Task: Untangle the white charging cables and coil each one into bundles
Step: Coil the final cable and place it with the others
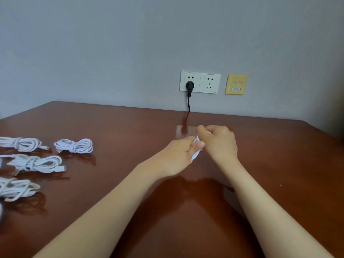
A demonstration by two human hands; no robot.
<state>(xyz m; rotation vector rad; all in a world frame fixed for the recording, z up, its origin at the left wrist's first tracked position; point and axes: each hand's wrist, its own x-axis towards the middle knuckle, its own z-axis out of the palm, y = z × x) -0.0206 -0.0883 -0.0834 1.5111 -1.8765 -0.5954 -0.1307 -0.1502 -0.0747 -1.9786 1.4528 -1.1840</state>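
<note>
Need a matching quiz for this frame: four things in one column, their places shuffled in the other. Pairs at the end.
1. black plug
2. yellow wall plate
3. coiled bundles
4. white cable

A. gripped by the left hand and the right hand
B. in a white wall socket
C. on the table, far left
D. on the wall, right of the sockets

Pairs: 1-B, 2-D, 3-C, 4-A

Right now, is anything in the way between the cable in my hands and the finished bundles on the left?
Nothing visible. Only open table surface shows between the cable and the nearest bundle.
</note>
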